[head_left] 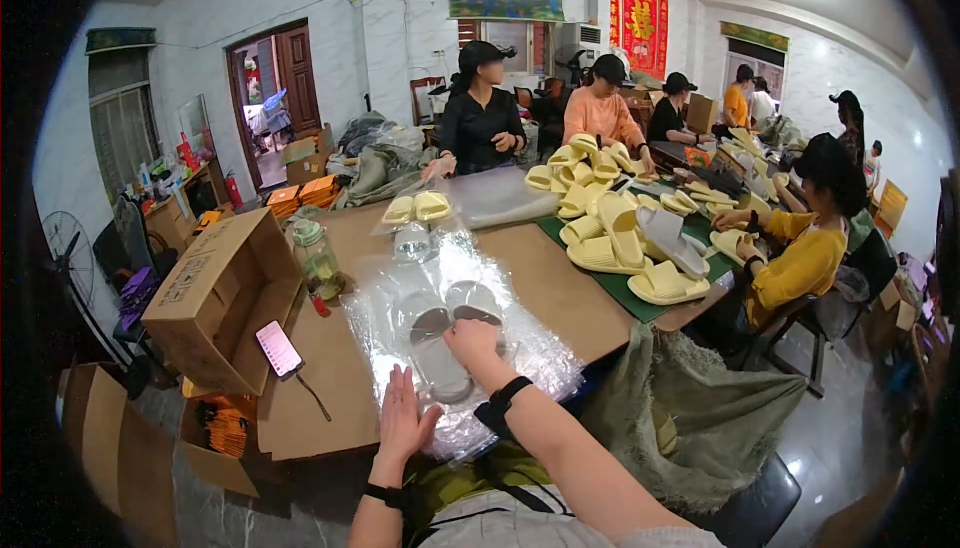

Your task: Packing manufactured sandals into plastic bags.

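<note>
A pair of grey slide slippers (440,365) lies on a stack of clear plastic bags (375,333) in front of me. My right hand (474,344) is over the pair with fingers curled in at the right slipper; its fingertips are partly hidden. My left hand (404,413) rests on the near left part of the bags, fingers stretched out, holding nothing. Beyond the grey pair, a yellow pair of slippers (432,206) sits on clear plastic near a co-worker in black.
An open cardboard box (215,293), a lidded jar (318,266) and a phone (278,350) are at left. Yellow slippers (622,228) are heaped on a green mat (645,308). Olive sacking (690,418) hangs at the right edge. Several co-workers are around the table.
</note>
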{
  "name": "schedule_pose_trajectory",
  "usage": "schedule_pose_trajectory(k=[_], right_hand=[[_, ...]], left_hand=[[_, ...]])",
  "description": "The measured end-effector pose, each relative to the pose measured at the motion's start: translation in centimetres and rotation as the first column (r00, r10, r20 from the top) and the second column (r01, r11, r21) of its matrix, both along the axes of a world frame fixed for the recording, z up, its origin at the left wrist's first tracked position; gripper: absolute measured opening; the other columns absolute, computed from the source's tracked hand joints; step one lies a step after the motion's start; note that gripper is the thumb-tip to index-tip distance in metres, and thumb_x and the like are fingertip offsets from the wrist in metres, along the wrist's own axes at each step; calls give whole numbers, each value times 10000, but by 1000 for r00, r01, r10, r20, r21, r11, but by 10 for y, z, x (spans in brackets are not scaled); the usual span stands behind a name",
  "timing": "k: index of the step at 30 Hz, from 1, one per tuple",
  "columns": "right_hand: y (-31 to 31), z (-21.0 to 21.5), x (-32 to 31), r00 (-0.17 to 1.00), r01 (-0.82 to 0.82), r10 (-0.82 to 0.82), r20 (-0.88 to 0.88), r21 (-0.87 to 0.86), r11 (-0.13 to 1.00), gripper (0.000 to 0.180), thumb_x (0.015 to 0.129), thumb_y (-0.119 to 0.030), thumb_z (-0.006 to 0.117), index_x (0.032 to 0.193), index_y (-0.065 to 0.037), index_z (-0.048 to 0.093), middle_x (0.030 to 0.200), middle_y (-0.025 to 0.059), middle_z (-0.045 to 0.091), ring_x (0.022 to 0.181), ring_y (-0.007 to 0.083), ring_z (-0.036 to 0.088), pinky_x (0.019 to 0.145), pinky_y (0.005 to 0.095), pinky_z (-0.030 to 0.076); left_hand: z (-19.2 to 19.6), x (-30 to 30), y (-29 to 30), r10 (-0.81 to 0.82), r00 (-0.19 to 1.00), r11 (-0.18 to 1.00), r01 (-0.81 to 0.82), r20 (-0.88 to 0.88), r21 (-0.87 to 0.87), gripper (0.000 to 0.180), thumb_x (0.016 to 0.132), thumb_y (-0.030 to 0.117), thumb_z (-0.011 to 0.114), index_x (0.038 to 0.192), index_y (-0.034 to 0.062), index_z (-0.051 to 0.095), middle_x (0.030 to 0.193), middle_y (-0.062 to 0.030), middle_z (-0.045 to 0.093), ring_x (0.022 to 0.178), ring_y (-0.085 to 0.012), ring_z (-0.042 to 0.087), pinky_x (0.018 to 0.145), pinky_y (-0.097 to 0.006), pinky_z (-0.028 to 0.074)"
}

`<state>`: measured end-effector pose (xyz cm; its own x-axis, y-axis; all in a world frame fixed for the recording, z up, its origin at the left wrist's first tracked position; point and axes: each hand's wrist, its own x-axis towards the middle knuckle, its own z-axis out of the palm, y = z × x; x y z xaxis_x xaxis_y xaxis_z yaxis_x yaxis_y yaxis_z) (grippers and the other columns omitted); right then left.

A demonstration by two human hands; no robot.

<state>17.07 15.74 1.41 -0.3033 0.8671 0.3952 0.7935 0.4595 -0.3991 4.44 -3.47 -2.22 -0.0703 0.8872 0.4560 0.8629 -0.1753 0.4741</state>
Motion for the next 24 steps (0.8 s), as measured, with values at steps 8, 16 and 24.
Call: schedule_pose_trajectory(k=[8,16,24], right_hand=[[4,-5,33,998,51,-51,-33,6,999,404,903,-367,519,801,-42,738,776,211,699,757,399,692,721,508,546],[-21,-13,130,980,192,-191,-60,4,981,364,930,-337,500,797,-66,702,771,202,688,754,412,670,701,525,523],[-35,-10,168,954,245,-243,-178,-11,970,538,915,-552,592,806,-26,607,731,207,653,716,435,635,652,523,485]], left_hand=[[-11,-2,0,59,997,998,-59,-48,-3,867,893,480,647,1499,-48,322,1548,-290,318,1452,-442,268,1180,-511,240],[-11,-1,7,56,989,998,-55,-136,13,754,903,496,630,1413,-35,470,1520,-299,363,1433,-442,307,1171,-505,265],[-7,-1,1,73,989,997,-77,-128,-23,741,907,464,633,1439,-18,449,1541,-290,336,1441,-447,287,1173,-509,255]])
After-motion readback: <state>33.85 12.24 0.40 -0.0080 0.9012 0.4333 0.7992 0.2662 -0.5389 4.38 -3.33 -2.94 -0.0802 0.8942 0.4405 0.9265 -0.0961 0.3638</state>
